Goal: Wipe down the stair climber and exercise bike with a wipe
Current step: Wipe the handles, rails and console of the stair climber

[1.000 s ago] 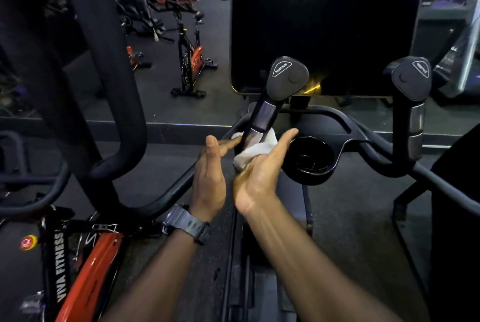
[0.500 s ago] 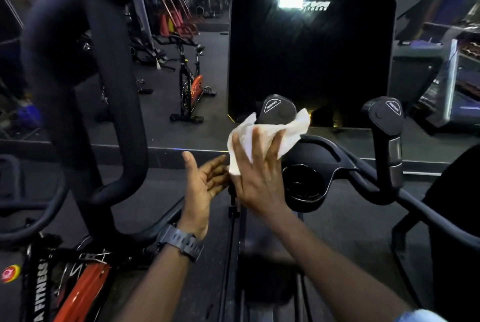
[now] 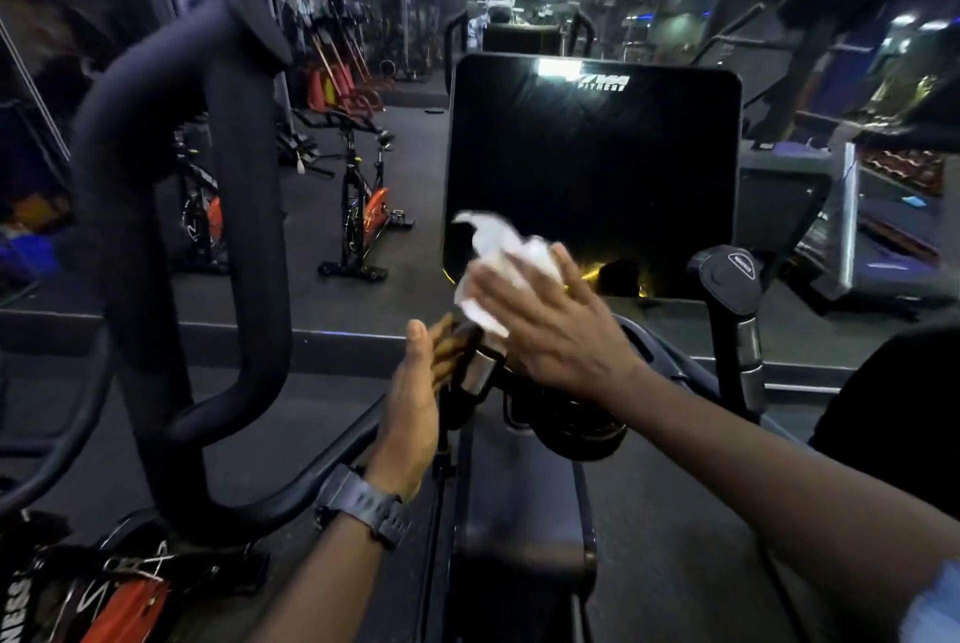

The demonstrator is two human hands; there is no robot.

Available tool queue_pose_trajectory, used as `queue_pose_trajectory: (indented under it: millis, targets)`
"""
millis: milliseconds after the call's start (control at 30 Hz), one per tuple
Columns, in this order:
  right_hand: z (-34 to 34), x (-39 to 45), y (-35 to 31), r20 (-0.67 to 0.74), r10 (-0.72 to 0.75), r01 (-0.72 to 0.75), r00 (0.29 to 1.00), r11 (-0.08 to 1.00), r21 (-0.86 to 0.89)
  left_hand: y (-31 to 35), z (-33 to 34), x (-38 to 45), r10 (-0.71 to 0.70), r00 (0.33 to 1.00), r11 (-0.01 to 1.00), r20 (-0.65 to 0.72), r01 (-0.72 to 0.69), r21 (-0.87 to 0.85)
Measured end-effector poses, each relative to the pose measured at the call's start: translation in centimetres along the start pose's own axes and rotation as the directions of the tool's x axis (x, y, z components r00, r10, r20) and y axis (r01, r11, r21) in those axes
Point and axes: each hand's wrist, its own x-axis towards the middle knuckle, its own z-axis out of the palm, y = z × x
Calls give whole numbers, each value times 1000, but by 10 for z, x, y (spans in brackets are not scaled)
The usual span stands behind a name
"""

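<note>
A crumpled white wipe (image 3: 496, 260) is pressed by my right hand (image 3: 556, 330) over the top of the stair climber's left upright grip, whose silver collar (image 3: 480, 372) shows below. My left hand (image 3: 418, 403), with a dark watch on the wrist, stands flat and open just left of that grip, fingers apart. The right upright grip (image 3: 727, 279) stands bare. Behind both rises the climber's black console screen (image 3: 592, 159). A black cup holder (image 3: 571, 427) sits under my right forearm. The wiped grip's head is hidden by the wipe.
A thick black looped handlebar (image 3: 208, 247) rises at the left. An orange-and-black exercise bike frame (image 3: 124, 611) is at the lower left. A mirror ahead reflects another orange bike (image 3: 363, 211) and racks. A treadmill (image 3: 872, 237) stands at the right.
My right hand climbed from the grip's stem to its head, carrying the wipe over the top. My view tilted up, showing more of the console. My left hand stayed beside the grip.
</note>
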Motion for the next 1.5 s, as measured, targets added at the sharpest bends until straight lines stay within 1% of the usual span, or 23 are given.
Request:
queue_pose_trajectory:
  millis: [100,167,233,333,367,400,467,500,533,600,633,733,767,867,900,967,1033,1133,1233,1300,1367,1433,1500]
  targets:
    - [-20,18,22,-20,309,-300,951,936,185,5,7,3,-4,999,1000,50,3,23]
    - [-26,15,19,8,392,-375,920,873,313,7,9,8,-11,996,999,86,8,34]
    - [-26,2,7,60,327,-327,943,881,342,9,12,12,-11,995,1000,104,8,30]
    - [-21,-19,11,71,19,-34,997,975,218,16,20,20,-9,993,998,122,2,55]
    - [-19,-18,20,57,-12,1,998,982,188,20,24,22,-6,991,998,131,-3,64]
    - [-18,-14,28,66,55,-67,996,978,196,25,28,25,-3,990,998,139,-6,68]
    - [-18,-3,31,100,314,-329,944,890,316,32,35,34,7,988,998,152,-17,64]
    - [-16,-2,27,98,345,-356,934,865,352,36,38,38,12,987,997,157,-23,67]
    - [-13,-5,23,71,295,-300,953,886,354,41,42,43,26,985,996,172,-40,77]
    - [-11,-19,19,26,78,-82,997,952,295,45,47,52,56,977,994,205,-73,77]
    - [-9,-24,24,30,47,-54,998,954,294,45,50,57,61,977,995,205,-75,62]
    - [-11,-25,31,95,310,-319,946,842,436,42,57,66,36,983,999,181,-42,26]
    - [-12,-26,28,109,319,-332,942,823,461,42,57,68,24,982,999,186,-28,17]
    - [-8,-34,31,146,130,-181,981,884,431,45,57,71,9,976,1000,218,-12,12]
    - [-7,-33,37,179,147,-216,973,853,475,46,56,72,5,976,1000,217,-10,18]
    - [-17,-21,49,270,224,-347,937,703,621,46,53,72,-5,979,999,206,-2,37]
    - [-30,-1,63,303,242,-387,922,588,710,43,49,72,-19,982,999,188,13,32]
    - [-50,40,100,261,177,-312,949,644,698,40,45,70,-48,983,998,176,52,-17]
    - [-40,89,141,304,-90,-131,948,762,635,38,41,71,-49,984,998,173,54,-26]
    - [-14,115,156,351,-312,52,883,809,586,36,39,77,-54,984,998,168,58,-18]
    - [20,135,160,341,-487,273,804,812,517,32,33,93,-47,996,998,82,50,-36]
    - [53,146,154,343,-614,453,711,773,444,28,27,114,-16,1000,1000,-27,15,-27]
    - [84,152,141,391,-709,606,588,705,368,24,21,139,-10,990,1000,-139,11,6]
